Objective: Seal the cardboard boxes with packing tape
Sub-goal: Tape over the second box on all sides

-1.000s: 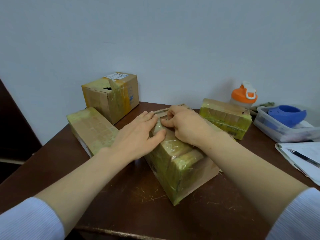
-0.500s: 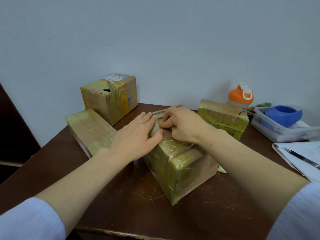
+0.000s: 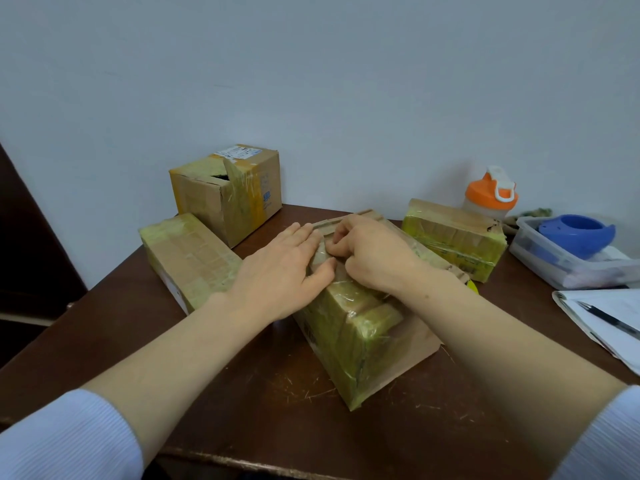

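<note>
Box (image 3: pixel 363 337) lies under left hand (image 3: pixel 280 268) pressing flat, right hand (image 3: pixel 375 254) pinching tape (image 3: pixel 321 253).

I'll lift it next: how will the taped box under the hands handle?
Probably slippery: glossy tape wraps most of the box. Its flat faces should slide, not roll. The loose cardboard flap lying on the table will likely flop when lifted.
</note>
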Demonstrator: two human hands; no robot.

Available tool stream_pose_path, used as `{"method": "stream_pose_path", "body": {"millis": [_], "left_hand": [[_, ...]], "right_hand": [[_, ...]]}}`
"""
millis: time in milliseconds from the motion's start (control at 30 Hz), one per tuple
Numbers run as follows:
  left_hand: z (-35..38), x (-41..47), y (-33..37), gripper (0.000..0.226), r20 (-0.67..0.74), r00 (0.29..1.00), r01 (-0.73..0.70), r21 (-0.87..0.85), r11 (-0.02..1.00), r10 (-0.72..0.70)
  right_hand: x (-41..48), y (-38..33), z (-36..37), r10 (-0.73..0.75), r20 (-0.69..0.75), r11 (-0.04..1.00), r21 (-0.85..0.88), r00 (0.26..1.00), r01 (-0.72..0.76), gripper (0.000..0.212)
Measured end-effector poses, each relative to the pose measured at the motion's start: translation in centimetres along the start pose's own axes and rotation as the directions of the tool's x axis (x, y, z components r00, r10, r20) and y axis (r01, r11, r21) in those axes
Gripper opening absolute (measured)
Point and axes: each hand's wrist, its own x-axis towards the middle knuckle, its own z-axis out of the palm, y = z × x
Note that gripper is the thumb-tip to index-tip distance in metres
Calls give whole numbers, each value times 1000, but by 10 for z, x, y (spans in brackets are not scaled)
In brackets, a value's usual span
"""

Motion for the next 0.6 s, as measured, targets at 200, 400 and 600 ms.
{"method": "stream_pose_path", "body": {"millis": [200,400,600], "left_hand": [[2,0,0,63,-20,1000,-1,2,1000,1],[3,1,-2,64,-13,1000,-1,-1,1000,1],[4,1,-2,65,-28,1000,-6,-2,1000,5]], "right_hand": [[3,1,-9,129,-70,968,223,989,-111,41],[7,1,6,6,-12,990,-140,1000,-7,30],[1,2,3,2,35,993,-122,999,2,30]]}}
